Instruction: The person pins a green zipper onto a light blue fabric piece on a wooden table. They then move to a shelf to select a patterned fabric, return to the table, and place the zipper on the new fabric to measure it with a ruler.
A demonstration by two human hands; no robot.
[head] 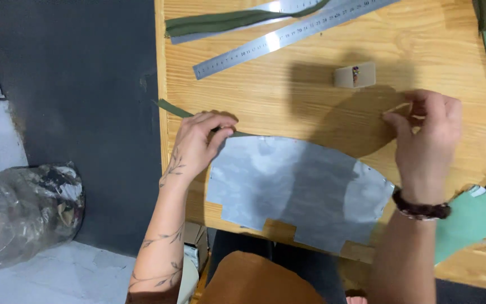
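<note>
Two hands work here. Your left hand (201,141) pinches the green strip (172,108) along the top edge of the grey curved sheet (299,188) on the wooden table (310,107). Your right hand (428,135) has fingers pressed together, maybe pulling it tight.

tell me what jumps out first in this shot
A curved, silvery-grey cut sheet lies at the near edge of the wooden table, with the left hand pinching a green fabric strip at its upper left corner. The right hand pinches something small at the right, and a steel ruler lies diagonally behind.
</note>
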